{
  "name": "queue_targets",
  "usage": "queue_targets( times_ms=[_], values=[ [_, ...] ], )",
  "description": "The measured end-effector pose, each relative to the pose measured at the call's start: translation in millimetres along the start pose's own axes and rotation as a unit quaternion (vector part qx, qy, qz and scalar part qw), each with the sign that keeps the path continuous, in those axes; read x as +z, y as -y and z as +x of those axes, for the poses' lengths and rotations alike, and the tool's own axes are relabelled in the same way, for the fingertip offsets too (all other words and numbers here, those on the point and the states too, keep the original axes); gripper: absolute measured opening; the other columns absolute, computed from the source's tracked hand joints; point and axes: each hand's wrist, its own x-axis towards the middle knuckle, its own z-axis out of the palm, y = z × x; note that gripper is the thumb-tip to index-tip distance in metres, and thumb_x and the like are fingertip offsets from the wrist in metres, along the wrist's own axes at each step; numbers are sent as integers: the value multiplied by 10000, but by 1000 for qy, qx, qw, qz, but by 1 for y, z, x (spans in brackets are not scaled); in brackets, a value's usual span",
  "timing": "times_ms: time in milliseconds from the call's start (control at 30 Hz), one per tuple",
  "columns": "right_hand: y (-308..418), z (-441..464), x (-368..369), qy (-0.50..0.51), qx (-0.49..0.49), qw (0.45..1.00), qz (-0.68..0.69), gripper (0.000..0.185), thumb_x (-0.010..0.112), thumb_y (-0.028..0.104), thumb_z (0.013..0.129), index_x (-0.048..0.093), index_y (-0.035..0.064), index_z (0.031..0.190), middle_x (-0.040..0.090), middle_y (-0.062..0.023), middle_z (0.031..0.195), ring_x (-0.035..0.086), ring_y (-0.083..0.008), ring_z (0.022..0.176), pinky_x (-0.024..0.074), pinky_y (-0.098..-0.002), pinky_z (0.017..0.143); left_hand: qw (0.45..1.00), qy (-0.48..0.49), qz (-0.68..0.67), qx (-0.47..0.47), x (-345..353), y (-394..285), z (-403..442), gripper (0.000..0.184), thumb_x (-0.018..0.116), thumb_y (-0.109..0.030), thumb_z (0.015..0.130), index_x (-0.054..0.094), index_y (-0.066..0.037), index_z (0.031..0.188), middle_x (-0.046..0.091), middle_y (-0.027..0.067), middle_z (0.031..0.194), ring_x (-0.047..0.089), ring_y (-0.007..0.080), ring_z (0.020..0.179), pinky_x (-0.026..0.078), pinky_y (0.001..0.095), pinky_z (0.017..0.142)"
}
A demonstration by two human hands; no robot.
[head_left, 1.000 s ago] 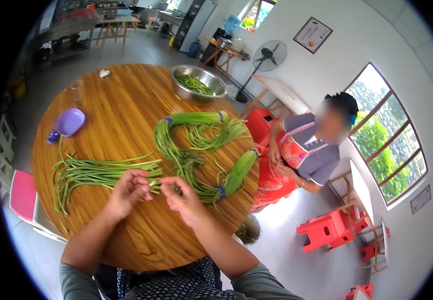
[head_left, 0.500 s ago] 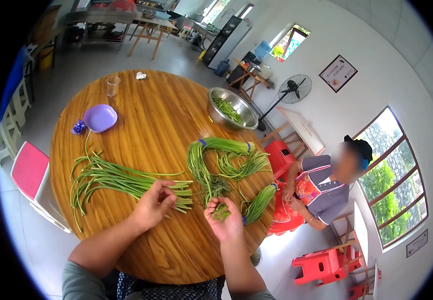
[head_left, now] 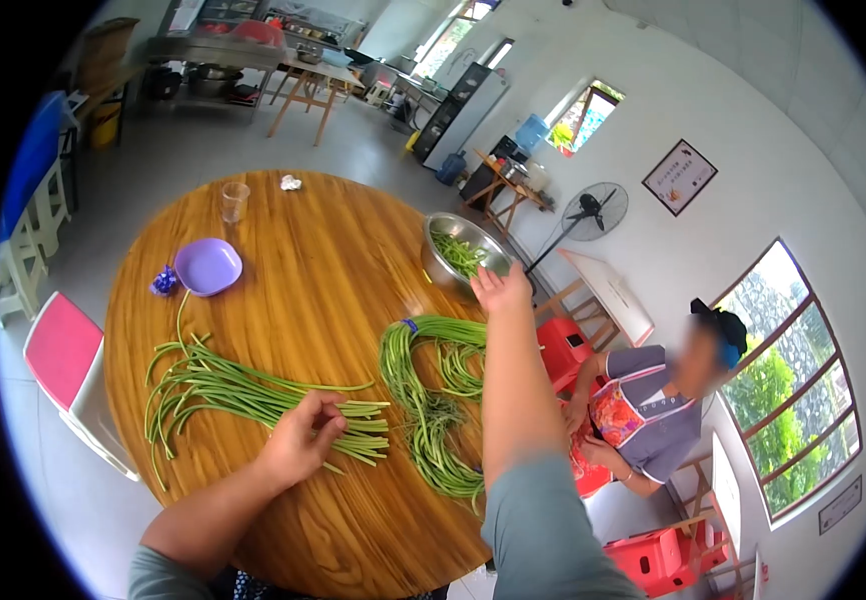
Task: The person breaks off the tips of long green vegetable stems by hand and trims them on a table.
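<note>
A loose pile of long garlic scapes (head_left: 233,385) lies on the left of the round wooden table (head_left: 323,255). Beside its cut ends is my left hand (head_left: 301,440), fingers curled towards the thumb; whatever they may hold cannot be made out. My right hand (head_left: 503,290) reaches to the near rim of a steel bowl (head_left: 453,272), fingers stretched out and apart. Short green pieces (head_left: 459,252) lie inside that bowl. Between my arms are garlic scape bundles (head_left: 410,375) with blue ties, partly covered by my right forearm.
A purple dish (head_left: 209,267), a crumpled blue-purple item (head_left: 164,281), a clear cup (head_left: 235,202) and a white crumpled scrap (head_left: 291,183) are on the table. Another person (head_left: 643,400) sits at the right. A pink-backed chair (head_left: 65,345) stands at the left, red stools (head_left: 653,560) at lower right.
My right hand, which held short green pieces above the table's near side, has moved forward to the bowl and opened. My left hand has stayed beside the scapes. The view has tilted slightly upward.
</note>
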Motion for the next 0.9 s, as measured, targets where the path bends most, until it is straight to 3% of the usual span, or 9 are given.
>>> queue_targets(
  times_ms=[133, 167, 233, 367, 433, 567, 733, 833, 900],
  values=[
    [-46, -43, -67, 207, 7, 978, -22, 380, 606, 255, 950, 544, -30, 1195, 587, -180, 1219, 570, -295, 1082, 479, -391, 956, 992, -32, 121, 31, -1, -15, 0, 207, 641, -81, 914, 575, -13, 1098, 653, 117, 915, 657, 220, 835, 526, 341, 735],
    [-57, -76, -74, 200, 7, 978, -57, 354, 605, 244, 954, 555, -21, 1183, 610, -173, 1174, 588, -278, 1037, 494, -381, 922, 986, -36, 157, 46, -3, -13, 1, 199, 643, -79, 908, 583, -14, 1086, 650, 130, 914, 659, 245, 833, 526, 348, 735],
    [-75, -139, -78, 182, -10, 971, -158, 303, 556, 208, 989, 547, -4, 1205, 626, -145, 1144, 604, -208, 957, 504, -340, 864, 976, -54, 183, 102, -6, -2, 4, 146, 643, -63, 880, 601, -20, 1014, 641, 154, 935, 640, 329, 872, 517, 392, 766],
    [-101, -208, -102, 227, -40, 922, -310, 243, 526, 177, 1005, 566, 18, 1184, 646, -111, 1086, 628, -176, 879, 508, -306, 817, 913, -28, 377, 151, -11, 8, 4, 159, 665, -100, 811, 631, -68, 964, 603, 90, 936, 586, 282, 921, 456, 394, 826],
    [-116, -224, -111, 248, -151, 836, -466, 200, 509, 142, 1008, 582, 29, 1157, 657, -83, 1044, 644, -152, 827, 505, -273, 777, 891, -14, 425, 156, -11, 14, 2, 148, 657, -114, 817, 634, -75, 958, 598, 79, 944, 575, 272, 927, 446, 386, 817],
    [-143, -227, -132, 204, -291, 787, -505, 166, 522, 53, 980, 605, 10, 1117, 649, -95, 1038, 650, -160, 834, 518, -281, 750, 864, 17, 478, 158, -10, 14, 0, 137, 642, -150, 824, 641, -87, 946, 593, 55, 965, 556, 256, 940, 424, 372, 803],
    [-145, -225, -140, 235, -322, 757, -518, 153, 534, 38, 967, 611, -1, 1093, 635, -100, 1025, 639, -169, 814, 516, -277, 725, 853, -7, 492, 175, -5, 8, 5, 137, 655, -143, 813, 642, -86, 937, 595, 53, 966, 561, 254, 941, 423, 378, 806],
    [-141, -230, -136, 244, -348, 728, -538, 145, 557, 24, 934, 615, 10, 1067, 631, -150, 996, 631, -303, 870, 511, -356, 748, 845, -1, 509, 166, -4, 15, 10, 154, 675, -140, 801, 640, -96, 944, 594, 52, 963, 564, 255, 946, 419, 382, 803],
    [-143, -227, -139, 241, -359, 722, -540, 139, 560, 31, 941, 621, 9, 1064, 626, -130, 1003, 627, -245, 822, 507, -321, 707, 841, 10, 516, 163, -3, 17, 10, 173, 690, -137, 793, 637, -103, 953, 594, 52, 960, 565, 256, 949, 415, 384, 800]
  ],
)
